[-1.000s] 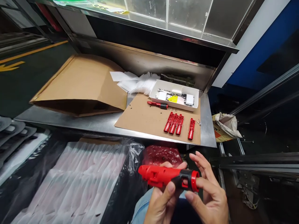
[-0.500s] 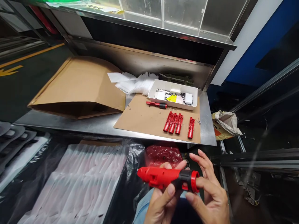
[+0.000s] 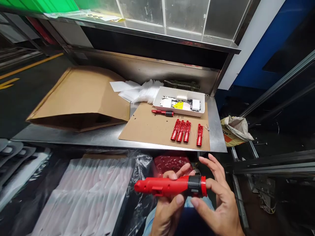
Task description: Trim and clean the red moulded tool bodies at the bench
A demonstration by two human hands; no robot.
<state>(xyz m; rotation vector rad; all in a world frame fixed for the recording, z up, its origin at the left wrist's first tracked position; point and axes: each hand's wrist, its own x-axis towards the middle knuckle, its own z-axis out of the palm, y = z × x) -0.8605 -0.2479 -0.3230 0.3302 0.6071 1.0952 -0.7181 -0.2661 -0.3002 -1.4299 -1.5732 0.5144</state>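
Observation:
A red plastic tool housing (image 3: 162,186) with a black collar and a red end ring lies across my left hand (image 3: 167,206). That hand is closed around its middle, thumb in front and fingers behind. At the ring end is my right hand (image 3: 220,200), its fingers spread. Its index fingertip is at the ring and its thumb just under the collar; whether they press on it I cannot tell. Several red half-shells (image 3: 181,130) lie on a cardboard sheet (image 3: 140,126), one (image 3: 199,135) apart from the others. A smaller red piece with a black end (image 3: 162,113) lies behind them.
A white tray (image 3: 179,111) holds small dark parts, white blocks and a yellow label. Left of it are white paper sheets (image 3: 145,91) and a large brown carton (image 3: 81,95). Wrapped pieces (image 3: 83,190) fill a black-lined box below. A paper sack (image 3: 236,131) stands right.
The housing has shifted left and turned slightly, now lying more level. My right hand stays at its ring end. The head view has shifted a little.

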